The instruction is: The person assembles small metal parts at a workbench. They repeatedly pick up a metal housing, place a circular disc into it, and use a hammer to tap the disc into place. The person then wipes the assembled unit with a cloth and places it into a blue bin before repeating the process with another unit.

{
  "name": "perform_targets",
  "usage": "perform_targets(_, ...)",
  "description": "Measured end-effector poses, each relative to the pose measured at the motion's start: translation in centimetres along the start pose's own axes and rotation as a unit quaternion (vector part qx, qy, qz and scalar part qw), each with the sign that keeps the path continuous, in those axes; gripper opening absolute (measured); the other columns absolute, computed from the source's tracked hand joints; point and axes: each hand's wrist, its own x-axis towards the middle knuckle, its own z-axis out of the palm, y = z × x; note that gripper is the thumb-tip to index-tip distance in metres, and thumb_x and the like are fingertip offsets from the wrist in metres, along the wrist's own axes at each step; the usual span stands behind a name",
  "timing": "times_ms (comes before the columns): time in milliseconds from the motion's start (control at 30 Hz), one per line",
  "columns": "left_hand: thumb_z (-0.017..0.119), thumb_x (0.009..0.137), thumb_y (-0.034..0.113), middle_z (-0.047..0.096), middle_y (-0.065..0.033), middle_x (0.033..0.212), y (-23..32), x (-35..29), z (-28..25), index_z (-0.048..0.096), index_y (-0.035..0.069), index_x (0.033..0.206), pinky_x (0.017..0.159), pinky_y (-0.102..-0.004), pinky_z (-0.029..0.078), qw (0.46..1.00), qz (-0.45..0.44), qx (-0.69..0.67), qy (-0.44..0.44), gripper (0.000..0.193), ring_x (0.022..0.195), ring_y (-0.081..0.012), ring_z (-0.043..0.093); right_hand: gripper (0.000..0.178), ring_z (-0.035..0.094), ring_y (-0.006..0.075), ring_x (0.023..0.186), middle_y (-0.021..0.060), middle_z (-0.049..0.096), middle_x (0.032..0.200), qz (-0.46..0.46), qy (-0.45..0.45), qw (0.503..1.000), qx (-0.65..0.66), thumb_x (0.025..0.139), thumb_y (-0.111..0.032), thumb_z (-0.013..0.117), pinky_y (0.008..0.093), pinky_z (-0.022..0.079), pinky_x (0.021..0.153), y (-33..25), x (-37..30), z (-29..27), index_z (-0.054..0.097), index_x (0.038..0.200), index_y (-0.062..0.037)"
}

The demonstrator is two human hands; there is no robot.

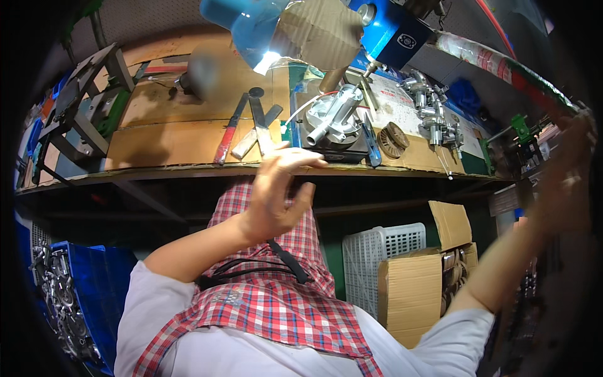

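My left hand (281,191) hovers at the bench's front edge. Its fingers are bent and apart, with nothing between them. Just beyond it a silver cast-metal housing (339,118) with a pipe stub sits on a dark base (345,155), a thin white wire curving off its left side. My right hand (562,182) is stretched out to the far right, near a long wrapped bar (502,68). Motion smears its fingers, so whether it holds anything cannot be made out.
Left of the housing lie a red-handled tool (225,143) and flat blades. To its right are a blue-handled tool (372,147), a ribbed disc (392,139) and several metal castings (433,113). A blue lamp shade (242,28) hangs above. Below stand a white crate (364,251), a cardboard box (408,295) and a blue bin (100,295).
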Motion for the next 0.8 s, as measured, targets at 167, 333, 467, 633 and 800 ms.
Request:
perform_targets(167, 0.050, 0.089, -0.005, 0.058, -0.0124, 0.119, -0.9, -2.7, -2.6, 0.042, 0.001, 0.134, 0.102, -0.0333, 0.040, 0.964, -0.222, -0.131, 0.068, 0.046, 0.115, -0.0191, 0.054, 0.023, 0.063, 0.0248, 0.068, 0.0089, 0.063, 0.072, 0.472, -0.192, 0.711, 0.485, 0.082, -0.021, 0.077, 0.0336, 0.052, 0.069, -21.1, -1.8, 9.4, 0.063, 0.082, -0.0031)
perform_targets(333, 0.048, 0.089, -0.005, 0.058, -0.0100, 0.118, -1.1, -2.9, -3.4, 0.044, 0.002, 0.133, 0.102, -0.0308, 0.038, 0.941, -0.274, -0.154, 0.122, 0.044, 0.115, -0.0164, 0.053, 0.085, 0.067, 0.0231, 0.093, 0.0207, 0.066, 0.107, 0.575, -0.272, 0.523, 0.567, 0.067, -0.041, 0.087, 0.0357, 0.053, 0.080, -29.0, -4.2, 17.5, 0.048, 0.129, 0.0024)
perform_targets(467, 0.048, 0.091, -0.004, 0.058, -0.0097, 0.118, -2.0, -2.9, -3.4, 0.045, 0.003, 0.132, 0.103, -0.0311, 0.037, 0.942, -0.265, -0.163, 0.124, 0.042, 0.115, -0.0161, 0.053, 0.071, 0.066, 0.0204, 0.091, 0.0175, 0.068, 0.102, 0.594, -0.262, 0.511, 0.563, 0.067, -0.041, 0.088, 0.0325, 0.053, 0.080, -29.4, -4.8, 19.8, 0.059, 0.108, 0.0087)
perform_targets(633, 0.050, 0.091, -0.004, 0.060, -0.0090, 0.114, -1.4, -1.7, -3.1, 0.047, 0.004, 0.128, 0.101, -0.0320, 0.041, 0.945, -0.243, -0.168, 0.140, 0.038, 0.110, -0.0153, 0.055, 0.048, 0.065, 0.0198, 0.077, 0.0111, 0.069, 0.084, 0.583, -0.260, 0.522, 0.566, 0.071, -0.035, 0.086, 0.0332, 0.052, 0.072, -28.3, -4.4, 18.5, 0.065, 0.094, 0.0013)
perform_targets(800, 0.050, 0.096, 0.002, 0.062, -0.0098, 0.113, -0.5, 0.6, -3.5, 0.052, -0.001, 0.121, 0.101, -0.0329, 0.041, 0.913, -0.300, -0.227, 0.159, 0.025, 0.106, -0.0160, 0.058, 0.045, 0.065, 0.0281, 0.089, 0.0118, 0.062, 0.107, 0.464, -0.059, 0.719, 0.514, 0.073, -0.026, 0.083, 0.0347, 0.052, 0.076, -26.7, -3.3, 11.6, 0.061, 0.106, -0.0049)
